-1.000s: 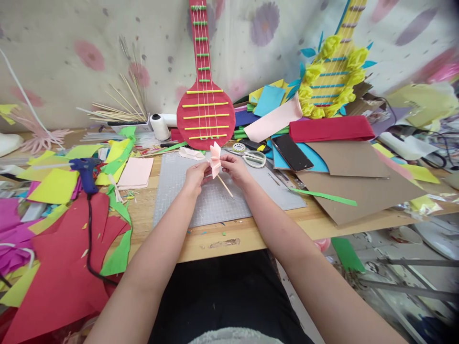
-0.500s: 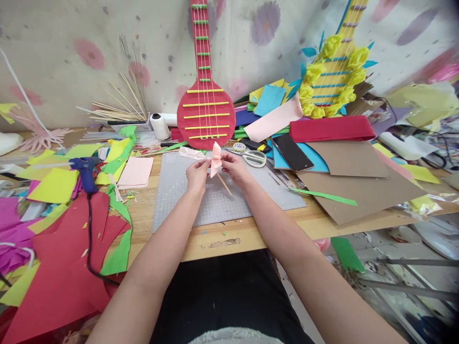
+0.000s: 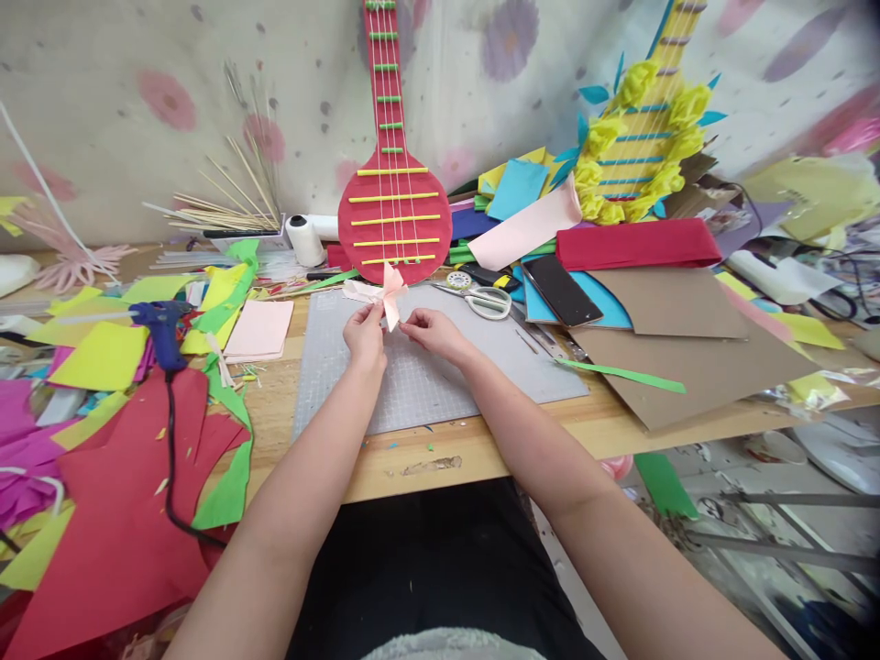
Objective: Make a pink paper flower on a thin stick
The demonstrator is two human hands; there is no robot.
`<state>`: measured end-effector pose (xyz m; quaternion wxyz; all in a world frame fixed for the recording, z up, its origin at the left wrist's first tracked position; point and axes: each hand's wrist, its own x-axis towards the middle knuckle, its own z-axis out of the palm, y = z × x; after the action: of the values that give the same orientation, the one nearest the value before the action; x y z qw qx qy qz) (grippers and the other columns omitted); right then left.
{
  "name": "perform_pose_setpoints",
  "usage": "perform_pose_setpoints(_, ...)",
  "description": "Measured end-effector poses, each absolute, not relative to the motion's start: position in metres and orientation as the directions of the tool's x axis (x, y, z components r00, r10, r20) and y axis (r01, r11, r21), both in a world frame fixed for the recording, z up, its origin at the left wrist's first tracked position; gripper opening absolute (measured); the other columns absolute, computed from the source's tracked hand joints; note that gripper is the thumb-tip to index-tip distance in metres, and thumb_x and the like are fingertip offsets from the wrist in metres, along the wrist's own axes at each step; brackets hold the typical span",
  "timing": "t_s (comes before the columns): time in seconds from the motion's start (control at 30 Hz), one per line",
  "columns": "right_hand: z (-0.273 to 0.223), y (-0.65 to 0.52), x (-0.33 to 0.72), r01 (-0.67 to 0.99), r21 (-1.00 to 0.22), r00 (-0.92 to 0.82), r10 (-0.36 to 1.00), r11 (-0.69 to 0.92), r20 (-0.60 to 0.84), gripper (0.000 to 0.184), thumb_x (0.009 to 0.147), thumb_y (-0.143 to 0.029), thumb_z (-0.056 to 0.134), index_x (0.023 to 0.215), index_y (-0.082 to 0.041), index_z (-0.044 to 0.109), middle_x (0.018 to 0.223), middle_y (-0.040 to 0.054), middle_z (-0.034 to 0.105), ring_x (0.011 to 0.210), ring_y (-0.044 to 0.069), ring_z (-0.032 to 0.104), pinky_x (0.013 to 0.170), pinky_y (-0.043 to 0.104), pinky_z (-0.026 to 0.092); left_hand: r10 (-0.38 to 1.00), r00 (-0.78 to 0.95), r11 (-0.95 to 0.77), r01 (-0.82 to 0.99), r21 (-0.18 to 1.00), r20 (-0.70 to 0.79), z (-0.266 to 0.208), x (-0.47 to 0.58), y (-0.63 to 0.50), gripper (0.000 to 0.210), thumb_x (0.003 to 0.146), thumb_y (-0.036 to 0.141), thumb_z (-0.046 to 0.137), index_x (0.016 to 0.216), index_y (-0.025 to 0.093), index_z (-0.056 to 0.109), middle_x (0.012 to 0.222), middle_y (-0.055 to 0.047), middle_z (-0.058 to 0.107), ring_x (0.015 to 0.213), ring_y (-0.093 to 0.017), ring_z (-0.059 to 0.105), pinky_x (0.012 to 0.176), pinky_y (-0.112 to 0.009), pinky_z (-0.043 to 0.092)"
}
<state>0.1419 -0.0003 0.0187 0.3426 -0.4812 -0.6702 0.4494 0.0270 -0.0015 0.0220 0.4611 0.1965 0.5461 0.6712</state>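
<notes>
Between finger and thumb, my left hand [image 3: 367, 339] pinches a folded piece of pale pink paper [image 3: 391, 291], its petal-like points spread up and down. My right hand [image 3: 440, 335] is just to the right, fingertips pressed together beside the paper's lower tip. Whether those fingertips hold anything is too small to make out. Both hands are over a grey cutting mat [image 3: 481, 376]. Behind the left hand, another pale pink piece [image 3: 354, 291] lies at the mat's far edge. Scissors [image 3: 489, 303] rest beyond the right hand.
A red paper instrument [image 3: 394, 220] with strings leans on the back wall; a yellow flowered one [image 3: 636, 160] leans further right. At left are a blue glue gun [image 3: 165, 332], pink paper sheets [image 3: 259, 330] and red paper [image 3: 130, 486]. A phone [image 3: 562, 290] and brown card [image 3: 677, 376] lie right.
Both hands have shifted slightly left with the pink paper, which is now turned with its points spread. The right fingers have moved lower. The thin stick below the paper no longer shows.
</notes>
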Motion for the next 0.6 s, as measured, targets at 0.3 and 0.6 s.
perform_pose_setpoints(0.3, 0.0191, -0.0013, 0.1388, 0.508, -0.84, -0.297, 0.954, 0.192, 0.039, 0.026, 0.079, -0.033, 0.049, 0.059, -0.018, 0.049, 0.054, -0.0039, 0.051, 0.052, 0.008, 0.042, 0.055, 0.022, 0.03, 0.825, -0.469, 0.077, -0.46, 0.885, -0.316, 0.02, 0.0235, 0.0019, 0.02, 0.063, 0.028, 0.072, 0.073, 0.015, 0.059, 0.069, 0.0, 0.063, 0.053, -0.005, 0.052, 0.05, -0.019, 0.036)
perform_pose_setpoints(0.6, 0.0215, -0.0017, 0.138, 0.582, -0.794, -0.287, 0.958, 0.176, 0.002, 0.027, 0.084, -0.03, 0.045, 0.063, -0.017, 0.056, 0.057, -0.002, 0.055, 0.056, 0.01, 0.048, 0.058, 0.023, 0.033, 0.821, -0.468, 0.153, -0.372, 0.916, -0.327, 0.0269, 0.0225, -0.0012, 0.021, 0.071, 0.034, 0.064, 0.065, 0.016, 0.055, 0.065, 0.001, 0.059, 0.045, -0.004, 0.039, 0.049, -0.021, 0.035)
